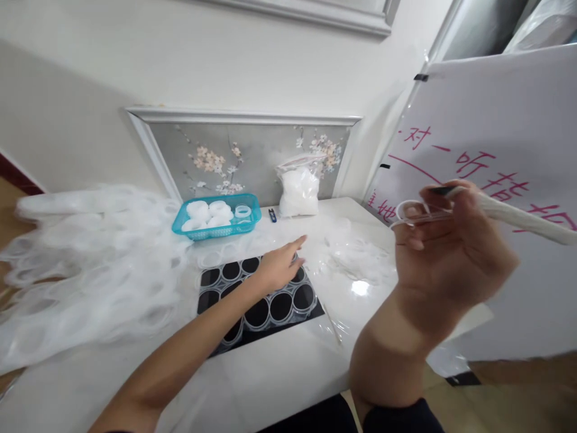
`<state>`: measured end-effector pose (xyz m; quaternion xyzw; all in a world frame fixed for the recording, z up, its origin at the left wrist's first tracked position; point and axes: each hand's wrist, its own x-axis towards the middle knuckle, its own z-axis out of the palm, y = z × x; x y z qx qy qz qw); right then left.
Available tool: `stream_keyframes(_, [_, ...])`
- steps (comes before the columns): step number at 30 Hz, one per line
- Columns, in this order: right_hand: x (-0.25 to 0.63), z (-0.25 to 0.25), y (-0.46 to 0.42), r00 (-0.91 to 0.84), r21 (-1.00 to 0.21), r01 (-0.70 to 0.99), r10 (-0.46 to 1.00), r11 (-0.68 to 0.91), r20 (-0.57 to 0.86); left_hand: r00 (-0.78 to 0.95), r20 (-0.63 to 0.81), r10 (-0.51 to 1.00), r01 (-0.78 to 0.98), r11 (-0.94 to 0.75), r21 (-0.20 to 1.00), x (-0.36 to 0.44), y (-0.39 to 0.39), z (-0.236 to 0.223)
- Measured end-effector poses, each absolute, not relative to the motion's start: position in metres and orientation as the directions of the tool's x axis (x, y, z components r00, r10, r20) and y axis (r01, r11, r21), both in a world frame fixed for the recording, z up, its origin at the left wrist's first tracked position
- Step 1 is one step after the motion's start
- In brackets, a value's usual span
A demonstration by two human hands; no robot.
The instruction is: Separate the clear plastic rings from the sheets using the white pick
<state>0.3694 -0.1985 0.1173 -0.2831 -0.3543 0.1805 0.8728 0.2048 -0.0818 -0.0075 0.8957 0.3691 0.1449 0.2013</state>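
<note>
My left hand (pixel 279 269) reaches over a black mat (pixel 259 337) covered with several clear round plastic rings (pixel 281 307). Its index finger is stretched out and it appears to hold nothing; its palm side is hidden. Raised on the right, my right hand (pixel 455 240) is closed around a white stick-like tool (pixel 527 219) with a dark end near the fingertips. A clear plastic ring piece (pixel 409 211) also sits at those fingers. Exactly how the ring is gripped cannot be made out.
A blue basket (pixel 180 221) holds white round pieces and clear rings. Beside it are a small dark clipper (pixel 272 215) and a zip bag of white material (pixel 299 191). Ring-filled plastic packing (pixel 99 270) heaps at left; clear film (pixel 360 258) lies right, near a whiteboard (pixel 496 120).
</note>
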Motion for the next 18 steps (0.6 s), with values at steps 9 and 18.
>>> stream_keyframes(9, [0.294,-0.049,-0.141,0.006,-0.963,0.129,0.970,0.239,0.241,0.808,0.170,0.564,0.554,-0.826,0.103,0.082,-0.150,-0.088])
stream_keyframes(18, [0.280,-0.103,-0.132,-0.202,-0.880,0.422,0.969,0.219,0.144,0.815,0.321,0.482,0.534,-0.840,-0.094,0.087,-0.156,-0.114])
